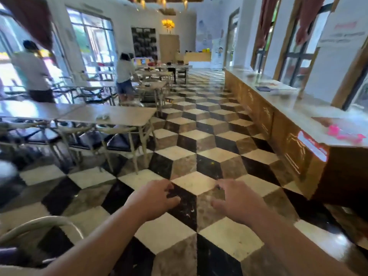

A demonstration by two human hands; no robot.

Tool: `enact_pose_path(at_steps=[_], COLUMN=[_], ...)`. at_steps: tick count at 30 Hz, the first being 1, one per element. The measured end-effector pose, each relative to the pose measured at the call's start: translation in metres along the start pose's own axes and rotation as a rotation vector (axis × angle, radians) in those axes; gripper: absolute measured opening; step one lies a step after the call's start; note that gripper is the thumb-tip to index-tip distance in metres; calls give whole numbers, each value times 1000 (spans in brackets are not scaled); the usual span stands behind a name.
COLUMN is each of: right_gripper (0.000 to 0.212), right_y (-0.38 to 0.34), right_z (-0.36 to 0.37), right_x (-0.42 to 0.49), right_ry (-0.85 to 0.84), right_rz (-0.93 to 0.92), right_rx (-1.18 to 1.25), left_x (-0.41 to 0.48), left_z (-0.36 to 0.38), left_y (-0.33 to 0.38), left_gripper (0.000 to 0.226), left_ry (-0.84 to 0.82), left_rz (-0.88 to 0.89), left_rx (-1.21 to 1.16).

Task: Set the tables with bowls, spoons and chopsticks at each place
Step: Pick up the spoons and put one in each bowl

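Stands in the aisle of a dining hall, over cube-pattern floor [185, 156] of black, cream and brown tiles. Holds both bare arms out front, palms down, above the tiles. Grips nothing in left hand [157, 198]: fingers in a loose, relaxed half-curl, thumb toward centre. Grips nothing in right hand [237, 200] either: same slack curl, near the left one but apart. Faces nearest table [123, 114] left of the aisle, pale top, with a small pale lump [102, 117] on it, too blurred to name. Sees second table [29, 110] butted against its left end, and dark-seat chairs [119, 142] tucked under both. Shows curved pale chair back [39, 222] at lower left, just beside the left forearm. Cannot tell bowls, spoons or chopsticks in this blur: only dark and red bits on far tables [159, 69] mid-room. Catches two people on the left: first person [33, 70] by the bright window, back to camera, and second person [124, 74] beside a table further in. Runs along a long wooden counter [298, 110] on the right, with pink item [342, 133] on its near end, red-and-white label [312, 145] on the front edge, dark flat item [262, 88] further along. Includes yellow chandelier [168, 23] at the far end.
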State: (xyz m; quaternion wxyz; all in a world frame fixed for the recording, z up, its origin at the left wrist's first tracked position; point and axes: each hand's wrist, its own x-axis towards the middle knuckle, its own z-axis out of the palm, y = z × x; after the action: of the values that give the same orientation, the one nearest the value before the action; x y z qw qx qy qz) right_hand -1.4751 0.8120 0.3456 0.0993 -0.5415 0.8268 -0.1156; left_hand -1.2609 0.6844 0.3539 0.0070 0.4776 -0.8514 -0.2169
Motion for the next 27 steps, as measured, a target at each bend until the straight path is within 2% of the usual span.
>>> enact_pose_path(at_steps=[5,8,11,17,22,27], right_gripper=[59,59,64,76,74,79], right_y=[-65,-107,-147,-225,-292,-370], right_z=[12,23,40,56,50,82], right_x=[131,206,285,433,551,653], right_ry=[-65,-82,-75,-202,-87,-157], right_rz=[-271,-410,-514,-521,-614,-745], right_rx=[-46,-102,-177,-154,-194,-112], left_x=[52,96,150,268,349,407], left_z=[-38,-55,-70,-128,-198,-237], left_y=[-55,-97,-142,-234,-300,-360], left_gripper=[40,50,65,82,80,77], left_ry=[115,201,218,199,329,342], left_rz=[-179,-251,-288,-432,-492,-598], left_rx=[-58,-3,80,-68,-18,-17])
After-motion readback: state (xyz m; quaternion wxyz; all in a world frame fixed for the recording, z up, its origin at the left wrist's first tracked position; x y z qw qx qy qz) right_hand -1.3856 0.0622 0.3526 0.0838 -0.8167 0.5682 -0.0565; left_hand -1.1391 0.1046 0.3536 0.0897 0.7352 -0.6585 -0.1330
